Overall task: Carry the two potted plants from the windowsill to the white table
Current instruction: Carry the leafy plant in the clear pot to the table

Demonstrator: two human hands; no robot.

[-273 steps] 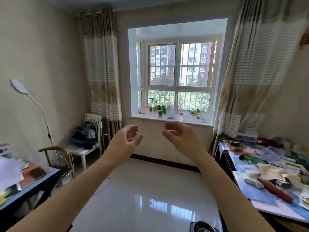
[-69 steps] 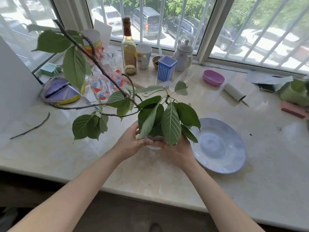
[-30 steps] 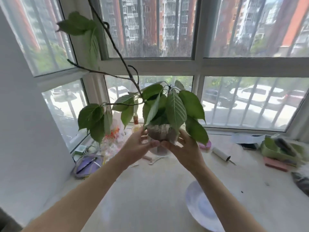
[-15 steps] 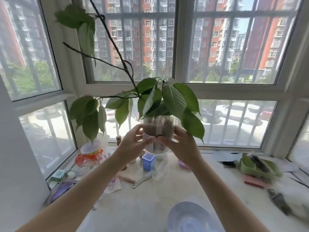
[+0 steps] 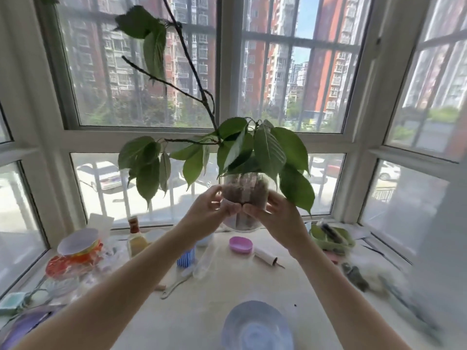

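A leafy plant in a clear pot full of brown soil is held up in the air above the pale marble windowsill. Its long bare branches reach up and left across the window. My left hand grips the pot's left side and my right hand grips its right side, fingertips nearly meeting in front. A green container with a leaf sits on the sill at the right; whether it is the second plant I cannot tell. The white table is out of view.
The sill carries a blue plate near me, a pink dish, a blue striped cup, a bottle, a red-lidded jar and small tools at the right. Window frames enclose the bay on three sides.
Both hands closed on the pot on the sill, then lifted it up to chest height. The view has tilted up and shifted slightly; the pot stays raised between my hands.
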